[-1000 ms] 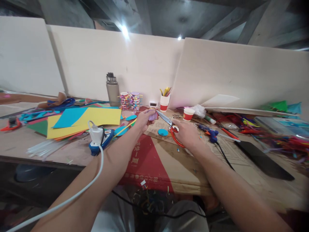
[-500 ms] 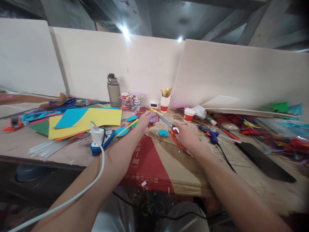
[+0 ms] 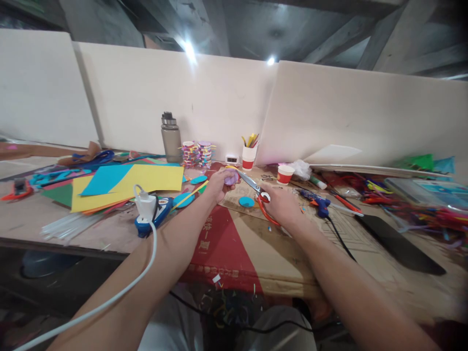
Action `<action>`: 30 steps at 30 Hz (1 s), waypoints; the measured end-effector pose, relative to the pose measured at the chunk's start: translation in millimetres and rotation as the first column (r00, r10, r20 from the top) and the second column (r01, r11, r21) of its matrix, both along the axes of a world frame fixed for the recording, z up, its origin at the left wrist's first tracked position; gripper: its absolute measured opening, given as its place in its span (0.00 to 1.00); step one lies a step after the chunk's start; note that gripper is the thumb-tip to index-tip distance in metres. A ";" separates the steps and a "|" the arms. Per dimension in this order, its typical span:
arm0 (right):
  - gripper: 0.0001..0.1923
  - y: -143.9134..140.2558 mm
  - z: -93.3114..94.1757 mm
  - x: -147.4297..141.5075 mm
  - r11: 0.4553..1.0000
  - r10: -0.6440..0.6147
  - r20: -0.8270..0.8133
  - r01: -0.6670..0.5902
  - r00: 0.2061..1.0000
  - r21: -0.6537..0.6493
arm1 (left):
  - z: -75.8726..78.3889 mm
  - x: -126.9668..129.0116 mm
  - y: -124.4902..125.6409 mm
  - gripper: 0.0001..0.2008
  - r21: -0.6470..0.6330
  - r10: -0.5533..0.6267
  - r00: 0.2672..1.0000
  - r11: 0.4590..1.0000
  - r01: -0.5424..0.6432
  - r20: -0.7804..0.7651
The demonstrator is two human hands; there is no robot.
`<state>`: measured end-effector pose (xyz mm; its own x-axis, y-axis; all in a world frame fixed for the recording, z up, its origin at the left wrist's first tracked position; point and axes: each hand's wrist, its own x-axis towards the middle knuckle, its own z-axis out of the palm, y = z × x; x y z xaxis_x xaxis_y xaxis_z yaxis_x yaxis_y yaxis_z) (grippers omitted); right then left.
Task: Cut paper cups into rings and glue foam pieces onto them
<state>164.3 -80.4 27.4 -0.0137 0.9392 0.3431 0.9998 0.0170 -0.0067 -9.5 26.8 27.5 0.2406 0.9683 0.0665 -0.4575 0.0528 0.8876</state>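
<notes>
In the middle of the view my left hand (image 3: 218, 186) is closed on a small purple disc (image 3: 231, 178), partly covered by the fingers. A thin yellow strip (image 3: 231, 167) shows at the disc's far edge. My right hand (image 3: 281, 204) grips a pair of scissors (image 3: 251, 181) with orange-red handles; the blades reach left to the strip and the disc's edge. Whether the blades touch the strip I cannot tell. Below the blades a blue paper disc (image 3: 246, 202) lies on the cardboard (image 3: 281, 248). More blue discs (image 3: 183, 200) lie left of my left wrist.
Yellow and blue sheets (image 3: 157, 177) and a power strip (image 3: 153, 217) with a white cable lie left. A bottle (image 3: 171, 139), two decorated stacks (image 3: 197, 155) and paper cups (image 3: 285, 174) stand behind. A glue gun (image 3: 320, 204) and a black phone-like slab (image 3: 400, 243) are right.
The view has shifted very slightly. Both hands, the purple disc and the scissors keep nearly the same positions.
</notes>
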 end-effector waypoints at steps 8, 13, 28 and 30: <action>0.19 -3.5 3.2 -2.7 1.000 0.012 0.000 -0.012 1.000 -0.005 | -2.5 1.8 1.8 0.06 0.015 0.025 0.999 1.000 -0.024 -0.035; 0.19 -4.1 4.9 -4.2 0.999 -0.004 0.009 0.005 1.000 -0.036 | -4.5 1.5 2.1 0.07 0.004 0.022 0.999 1.000 -0.021 -0.048; 0.17 -3.3 2.6 -4.2 1.000 -0.017 0.038 0.017 0.999 -0.020 | -8.1 1.6 4.0 0.06 0.013 0.003 0.999 1.000 -0.003 -0.042; 0.17 -2.9 2.3 -4.1 1.000 -0.009 0.038 0.010 0.999 -0.017 | -8.5 1.4 4.2 0.06 0.017 0.003 0.999 1.000 -0.003 -0.040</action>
